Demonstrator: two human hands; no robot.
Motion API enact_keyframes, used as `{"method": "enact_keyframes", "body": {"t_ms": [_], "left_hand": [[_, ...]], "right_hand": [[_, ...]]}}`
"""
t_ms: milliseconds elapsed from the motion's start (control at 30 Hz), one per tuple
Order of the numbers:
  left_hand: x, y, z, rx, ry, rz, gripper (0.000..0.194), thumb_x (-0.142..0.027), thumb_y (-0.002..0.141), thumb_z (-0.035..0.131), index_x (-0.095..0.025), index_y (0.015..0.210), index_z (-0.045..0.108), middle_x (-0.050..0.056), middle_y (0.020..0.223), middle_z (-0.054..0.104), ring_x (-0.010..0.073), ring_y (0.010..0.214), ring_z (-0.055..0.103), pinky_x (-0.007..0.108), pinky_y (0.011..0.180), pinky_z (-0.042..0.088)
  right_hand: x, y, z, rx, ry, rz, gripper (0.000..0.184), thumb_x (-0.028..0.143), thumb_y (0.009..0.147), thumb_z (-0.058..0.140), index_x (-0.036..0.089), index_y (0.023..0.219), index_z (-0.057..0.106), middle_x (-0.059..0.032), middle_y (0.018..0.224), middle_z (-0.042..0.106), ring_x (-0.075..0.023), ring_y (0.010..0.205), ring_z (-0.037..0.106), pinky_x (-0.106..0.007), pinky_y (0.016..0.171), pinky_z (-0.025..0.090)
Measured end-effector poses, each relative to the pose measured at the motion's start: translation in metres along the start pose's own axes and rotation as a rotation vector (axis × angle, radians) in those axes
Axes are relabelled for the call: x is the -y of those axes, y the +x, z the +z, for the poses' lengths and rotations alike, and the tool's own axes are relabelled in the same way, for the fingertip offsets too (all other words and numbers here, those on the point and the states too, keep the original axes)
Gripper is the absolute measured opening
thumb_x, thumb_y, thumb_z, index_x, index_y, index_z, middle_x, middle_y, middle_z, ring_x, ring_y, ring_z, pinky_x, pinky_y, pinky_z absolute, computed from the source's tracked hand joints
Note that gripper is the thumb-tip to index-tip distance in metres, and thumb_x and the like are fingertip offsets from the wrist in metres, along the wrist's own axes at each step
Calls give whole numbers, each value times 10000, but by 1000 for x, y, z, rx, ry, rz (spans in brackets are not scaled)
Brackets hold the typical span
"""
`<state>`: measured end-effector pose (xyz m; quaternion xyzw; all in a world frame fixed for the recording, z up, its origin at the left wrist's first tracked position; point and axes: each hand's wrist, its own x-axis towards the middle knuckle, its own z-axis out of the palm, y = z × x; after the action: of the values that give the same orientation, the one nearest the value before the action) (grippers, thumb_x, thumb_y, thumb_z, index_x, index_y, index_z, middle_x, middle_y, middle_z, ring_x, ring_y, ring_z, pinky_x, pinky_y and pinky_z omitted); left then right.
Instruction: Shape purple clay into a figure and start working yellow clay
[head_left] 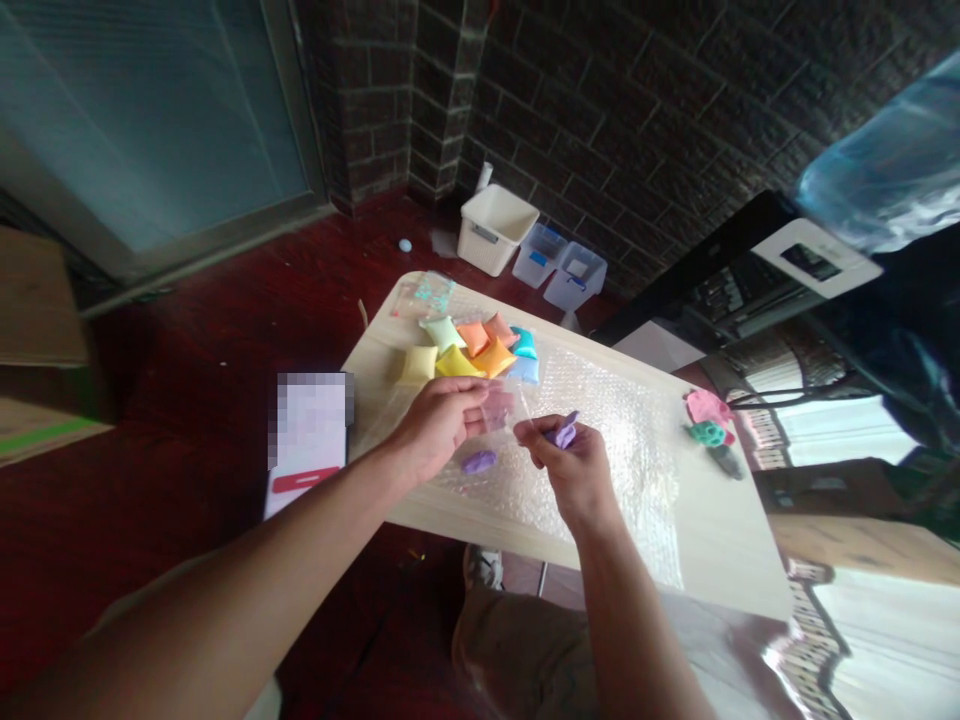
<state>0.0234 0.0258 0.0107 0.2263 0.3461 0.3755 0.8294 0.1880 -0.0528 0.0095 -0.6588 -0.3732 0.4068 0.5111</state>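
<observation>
My left hand [448, 415] is over the table, its thumb and fingers closed on a thin clear plastic bag [504, 402]; some fingers show through the film. Close by on the right, my right hand [574, 458] is curled around a soft purple clay-like lump [565, 432] that pokes out above its fingers. Its thumb and fingertip meet near the edge of the clear plastic. Below the two hands, a second purple lump [479, 461] lies on a sheet of bubble wrap [637, 450]. Several puffy pillow-shaped packets, including a yellow one [457, 362] and an orange one [495, 357], sit just beyond my left hand.
Pink [707, 406] and green lumps [707, 433] lie at the right end of the pale table [739, 540]. A clear packet [431, 293] rests at the far left corner. Behind the table, a white basket [495, 228] and clear bins [576, 275] stand on the floor.
</observation>
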Motion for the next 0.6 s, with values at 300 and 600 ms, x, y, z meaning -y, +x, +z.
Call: {"method": "enact_keyframes", "body": {"t_ms": [300,600], "left_hand": [[5,-20,-11,77,352,80,247,-279,733,904,-124,799,723,42,699,719,135,636,662,301,684,576],[-47,11,-24,-219,714,353,202,-368,865,673,-183,782,675,66,800,747,168,681,698,256,571,517]], "right_hand": [[-1,-4,29,-22,277,16,312,390,749,921,178,672,706,29,588,582,-92,528,431,-282,518,297],[12,3,32,18,203,124,547,713,842,719,174,925,759,56,498,502,-116,425,411,-268,422,300]]}}
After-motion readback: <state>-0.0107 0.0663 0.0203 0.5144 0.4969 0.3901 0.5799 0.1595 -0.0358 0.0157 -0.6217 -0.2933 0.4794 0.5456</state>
